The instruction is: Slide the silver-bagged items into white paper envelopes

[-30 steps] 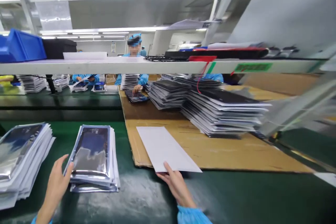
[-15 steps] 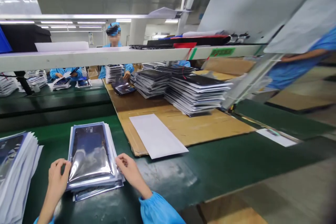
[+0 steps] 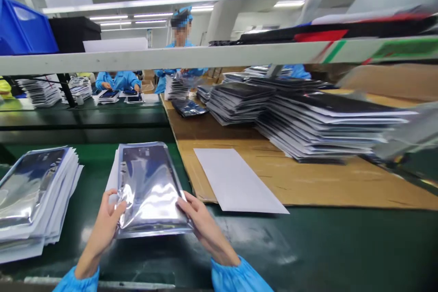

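Observation:
A shiny silver bag (image 3: 148, 187) with a dark flat item inside is gripped at its near corners by both hands and lifted a little off the small stack of bags (image 3: 113, 174) beneath it. My left hand (image 3: 104, 228) pinches the near left corner. My right hand (image 3: 201, 226) pinches the near right corner. Both hands are closed on the bag above the green table (image 3: 308, 251).
A taller stack of silver bags (image 3: 30, 196) lies at the left. A white sheet (image 3: 236, 180) rests on brown cardboard (image 3: 308, 182) at the right, with dark stacks (image 3: 328, 123) behind. A shelf (image 3: 171, 57) runs overhead. People in blue work across the table.
My right hand left the white sheet and came to the bag stack. Both hands took hold of the top bag and raised its near edge.

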A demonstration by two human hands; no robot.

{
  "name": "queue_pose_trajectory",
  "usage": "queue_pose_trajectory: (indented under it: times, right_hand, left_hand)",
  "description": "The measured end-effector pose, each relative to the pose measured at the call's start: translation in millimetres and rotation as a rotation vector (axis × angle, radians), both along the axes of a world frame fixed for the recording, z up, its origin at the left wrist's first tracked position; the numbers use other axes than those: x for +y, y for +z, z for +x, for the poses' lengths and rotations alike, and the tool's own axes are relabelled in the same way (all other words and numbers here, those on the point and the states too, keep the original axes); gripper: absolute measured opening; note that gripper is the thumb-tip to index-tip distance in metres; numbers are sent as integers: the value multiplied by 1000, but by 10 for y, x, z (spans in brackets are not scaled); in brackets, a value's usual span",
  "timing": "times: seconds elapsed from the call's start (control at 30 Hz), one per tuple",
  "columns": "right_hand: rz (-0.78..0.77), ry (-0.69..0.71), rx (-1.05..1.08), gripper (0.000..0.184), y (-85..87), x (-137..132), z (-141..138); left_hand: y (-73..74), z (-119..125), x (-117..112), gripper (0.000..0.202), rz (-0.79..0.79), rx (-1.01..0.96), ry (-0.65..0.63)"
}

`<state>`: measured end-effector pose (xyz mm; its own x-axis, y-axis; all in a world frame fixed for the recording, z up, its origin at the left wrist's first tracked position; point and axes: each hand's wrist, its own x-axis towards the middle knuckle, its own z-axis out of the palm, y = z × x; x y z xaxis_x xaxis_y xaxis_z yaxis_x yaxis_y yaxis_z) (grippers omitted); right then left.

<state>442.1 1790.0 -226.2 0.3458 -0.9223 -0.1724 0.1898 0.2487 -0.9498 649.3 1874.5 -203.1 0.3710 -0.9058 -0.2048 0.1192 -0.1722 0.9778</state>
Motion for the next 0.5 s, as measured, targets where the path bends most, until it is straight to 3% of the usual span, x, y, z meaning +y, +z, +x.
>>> queue_pose_trajectory:
  times: [0.07,0.13,0.27,0.3,0.4,0.5]
  right_hand:
    - [65,92,-17,46,19,113,-122]
    - [144,94,-14,52,-32,216,-250]
    - [207,-74,-85,54,-248,346,-495]
    - [196,-122,-112,54,-303,365,-550]
    - [220,-214,-141,53,-430,418,-695]
    - [262,-271,-139,56,-475,492,-828]
  left_hand:
    - [8,-58,8,51,18,-71,-41]
    - [12,12,-44,44,-13,-230,-32]
    - [-110,471,-231,47,32,-736,219]
    - [-164,584,-275,49,77,-812,211]
    - [-300,751,-364,44,110,-869,151]
    - [-325,732,-403,41,63,-867,157]
